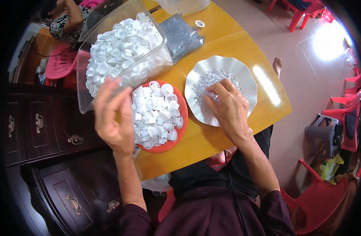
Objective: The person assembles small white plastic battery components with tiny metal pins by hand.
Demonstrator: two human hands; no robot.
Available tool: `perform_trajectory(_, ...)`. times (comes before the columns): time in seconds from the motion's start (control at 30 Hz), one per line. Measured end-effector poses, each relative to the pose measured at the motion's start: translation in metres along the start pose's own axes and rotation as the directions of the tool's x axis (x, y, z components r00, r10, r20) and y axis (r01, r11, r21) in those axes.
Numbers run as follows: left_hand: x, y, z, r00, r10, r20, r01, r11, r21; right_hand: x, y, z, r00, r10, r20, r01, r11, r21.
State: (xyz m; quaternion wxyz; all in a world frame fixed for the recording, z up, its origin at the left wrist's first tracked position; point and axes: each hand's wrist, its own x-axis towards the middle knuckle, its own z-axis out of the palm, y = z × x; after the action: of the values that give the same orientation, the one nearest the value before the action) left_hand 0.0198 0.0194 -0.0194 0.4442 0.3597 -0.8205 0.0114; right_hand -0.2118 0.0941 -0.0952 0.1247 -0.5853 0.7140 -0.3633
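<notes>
My left hand is raised beside the red plate, which is heaped with small white plastic caps. Its fingers are curled, thumb toward fingertips; whether a small piece sits between them is unclear. My right hand rests palm-down in the white scalloped dish, fingers pressed into a pile of small clear plastic pieces. A clear plastic bin full of more white caps stands behind the red plate.
All of this sits on a yellow wooden table. A bag of clear pieces lies behind the dish. Dark wooden drawers stand left, red plastic chairs right. Another person sits at the far upper left.
</notes>
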Motion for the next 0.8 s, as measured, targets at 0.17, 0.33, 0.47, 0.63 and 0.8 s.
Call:
perform_trajectory(0.17,-0.037,0.032,0.023,0.983,-0.085,0.161,0.117,0.973,-0.2,-0.001,0.003,0.0,1.0,0.01,-0.001,-0.01,1.0,0.003)
perform_trajectory(0.33,-0.048,0.055,0.047,0.952,-0.143,0.272,0.24,0.899,-0.367,-0.002,0.007,-0.018,0.997,0.077,-0.007,-0.075,0.986,0.148)
perform_trajectory(0.47,-0.054,0.063,0.055,0.937,-0.147,0.317,0.271,0.879,-0.392,-0.003,0.015,-0.024,0.989,0.15,-0.009,-0.137,0.923,0.358)
perform_trajectory(0.63,-0.048,0.072,0.068,0.921,-0.133,0.366,0.291,0.86,-0.419,-0.006,0.02,-0.038,0.992,0.122,-0.023,-0.103,0.912,0.398)
perform_trajectory(0.8,-0.047,0.085,0.068,0.839,-0.349,0.417,0.541,0.614,-0.575,-0.013,0.004,-0.055,0.993,0.028,0.118,-0.083,0.865,0.495)
